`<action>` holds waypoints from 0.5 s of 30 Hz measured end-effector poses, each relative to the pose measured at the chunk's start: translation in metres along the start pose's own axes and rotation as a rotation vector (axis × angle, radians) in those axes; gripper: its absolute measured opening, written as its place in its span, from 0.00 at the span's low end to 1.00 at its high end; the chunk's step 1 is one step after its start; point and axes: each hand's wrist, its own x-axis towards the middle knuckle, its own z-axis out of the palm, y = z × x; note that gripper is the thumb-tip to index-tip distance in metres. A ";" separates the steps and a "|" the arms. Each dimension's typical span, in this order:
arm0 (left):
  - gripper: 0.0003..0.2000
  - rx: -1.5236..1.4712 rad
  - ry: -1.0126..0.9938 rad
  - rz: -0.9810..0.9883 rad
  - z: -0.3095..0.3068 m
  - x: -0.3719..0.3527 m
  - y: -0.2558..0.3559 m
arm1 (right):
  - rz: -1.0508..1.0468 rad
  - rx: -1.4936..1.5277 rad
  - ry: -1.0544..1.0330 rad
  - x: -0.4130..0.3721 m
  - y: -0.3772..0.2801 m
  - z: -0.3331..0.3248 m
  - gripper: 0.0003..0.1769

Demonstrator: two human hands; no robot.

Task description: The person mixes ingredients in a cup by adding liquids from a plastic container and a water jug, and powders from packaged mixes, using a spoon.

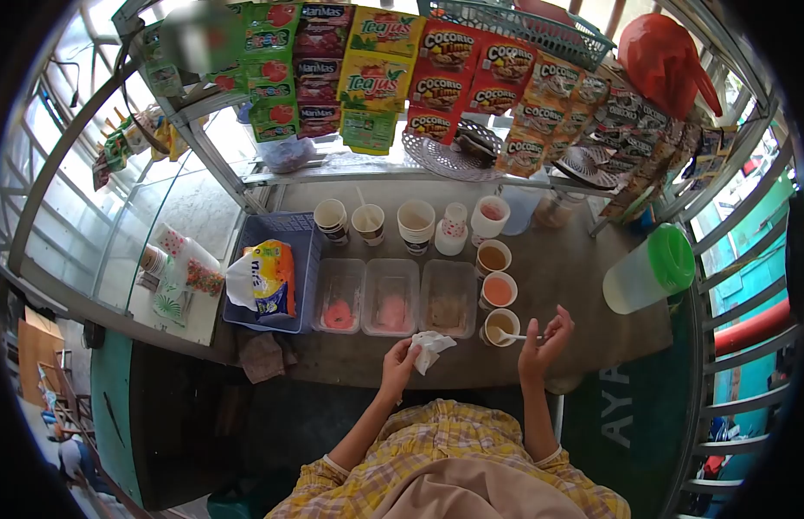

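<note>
My left hand (400, 365) pinches a crumpled white tissue (432, 349) just in front of the clear plastic tubs. At the right, my right hand (544, 344) is raised with its fingers apart, beside the handle end of a white spoon (516, 336). The spoon's bowl end rests in the nearest cup (496, 328) of brownish liquid. Behind that cup stand one with orange liquid (499, 291) and another with brown liquid (493, 257). Two of the tubs hold something pink (339, 313); the right-hand tub (448, 298) has a brownish bottom.
A blue basket (303, 251) holds an orange and blue packet (270, 277). Stacked paper cups (416, 223) stand behind the tubs. A green-lidded pitcher (648, 270) is at the right. Drink sachets (380, 60) hang overhead. A brown cloth (262, 357) lies at the front edge.
</note>
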 end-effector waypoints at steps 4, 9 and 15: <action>0.13 0.030 0.075 0.083 -0.010 -0.003 0.004 | -0.356 -0.137 -0.271 0.029 -0.038 0.042 0.17; 0.10 0.272 0.126 0.209 -0.041 0.003 -0.002 | -0.360 -0.101 -0.631 0.055 -0.067 0.131 0.14; 0.14 1.071 0.114 0.282 -0.056 0.001 0.021 | -0.473 -0.238 -0.564 0.058 -0.036 0.228 0.10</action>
